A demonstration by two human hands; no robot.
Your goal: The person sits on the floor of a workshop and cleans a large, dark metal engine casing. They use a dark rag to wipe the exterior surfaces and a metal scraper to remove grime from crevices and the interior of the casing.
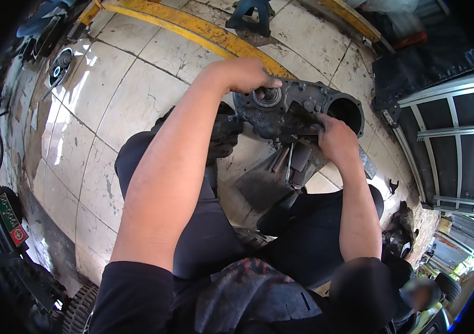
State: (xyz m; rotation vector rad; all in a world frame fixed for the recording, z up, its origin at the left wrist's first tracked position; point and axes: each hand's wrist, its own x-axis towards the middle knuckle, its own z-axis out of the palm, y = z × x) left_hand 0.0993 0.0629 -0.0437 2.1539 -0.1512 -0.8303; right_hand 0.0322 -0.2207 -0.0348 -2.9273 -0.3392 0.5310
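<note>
A grimy cast-metal gear housing (299, 98) is before me, between and beyond my knees. It has a round bearing (271, 99) on its left and a wide round opening (347, 112) at its right end. My left hand (251, 77) grips the housing at the bearing, its fingertips over the bearing's bore. In my right hand (339, 137) is a dark flat tool (299, 115), possibly a brush, held against the housing's face; its exact kind is unclear. Under the housing, a dark flat sheet (258, 179) carries small blocks (301, 156) and a slim metal tool (290, 163).
A yellow metal beam (178, 23) crosses the tiled floor (111, 83), with a blue stand (251, 16) behind. At left are a bowl of parts (61, 64) and a vehicle with a tyre (80, 311). A metal-framed panel (450, 137) stands right. Another person (421, 292) appears lower right.
</note>
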